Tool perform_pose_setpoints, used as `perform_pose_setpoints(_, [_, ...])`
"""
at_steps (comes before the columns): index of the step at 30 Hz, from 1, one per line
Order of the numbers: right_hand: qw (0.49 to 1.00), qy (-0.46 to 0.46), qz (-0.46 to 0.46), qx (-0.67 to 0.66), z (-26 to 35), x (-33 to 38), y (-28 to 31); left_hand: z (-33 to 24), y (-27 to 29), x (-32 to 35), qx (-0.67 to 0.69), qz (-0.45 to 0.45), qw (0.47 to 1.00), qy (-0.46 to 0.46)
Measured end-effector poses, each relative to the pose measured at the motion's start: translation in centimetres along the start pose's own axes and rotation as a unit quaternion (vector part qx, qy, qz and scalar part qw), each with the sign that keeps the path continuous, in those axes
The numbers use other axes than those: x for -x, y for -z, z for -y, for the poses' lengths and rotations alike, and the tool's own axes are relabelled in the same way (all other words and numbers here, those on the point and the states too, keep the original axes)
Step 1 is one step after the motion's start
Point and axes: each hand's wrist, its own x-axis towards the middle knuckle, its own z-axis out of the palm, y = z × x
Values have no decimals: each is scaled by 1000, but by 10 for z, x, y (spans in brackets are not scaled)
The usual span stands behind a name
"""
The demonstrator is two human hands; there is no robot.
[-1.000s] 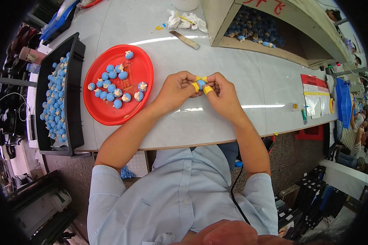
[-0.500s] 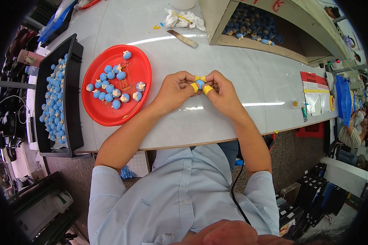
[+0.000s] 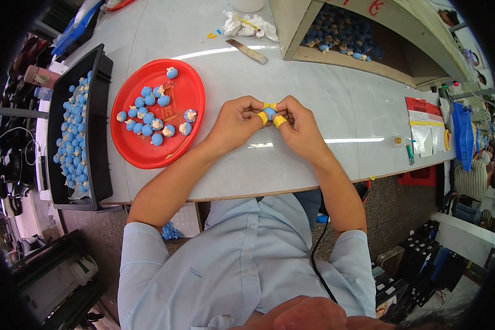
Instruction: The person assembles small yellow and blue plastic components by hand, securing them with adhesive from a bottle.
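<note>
Hands pinched nearly closed, I'm gripping a small rounded blue piece between yellow-wrapped fingertips over the smooth pale-grey desk!

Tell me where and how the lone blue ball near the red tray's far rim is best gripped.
Grip the blue ball by opposite sides of its rounded body, probably from above: it sits apart from the other balls in the red tray, and its pale part looks irregular.
</note>
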Motion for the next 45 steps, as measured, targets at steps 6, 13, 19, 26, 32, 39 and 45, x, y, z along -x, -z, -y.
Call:
perform_pose_setpoints(6, [1000, 3, -8, 2, -1, 0, -1, 3, 1, -1, 11, -6, 1000, -6])
perform_pose_setpoints(13, [1000, 2, -15, 11, 4, 0, -1, -4, 1, -1, 10, -2, 1000, 21])
perform_pose_setpoints(19, [999, -29, -5, -39, 5, -1, 2, -10, 3, -2, 30, 12, 998, 52])
perform_pose_setpoints(26, [995, -63, 10, -78, 7, -2, 5, -9, 5, -4, 38, 17, 997, 61])
perform_pose_setpoints(32, [994, -61, 10, -95, 9, -2, 7, -10, 4, -4, 50, 20, 997, 51])
perform_pose_setpoints(39, [997, -53, 12, -57, 8, -2, 5, -10, 5, -2, 57, 21, 997, 46])
perform_pose_setpoints(45, [999, -20, 8, -26, 0, -1, 4, -12, 3, -1, 54, 19, 997, 42])
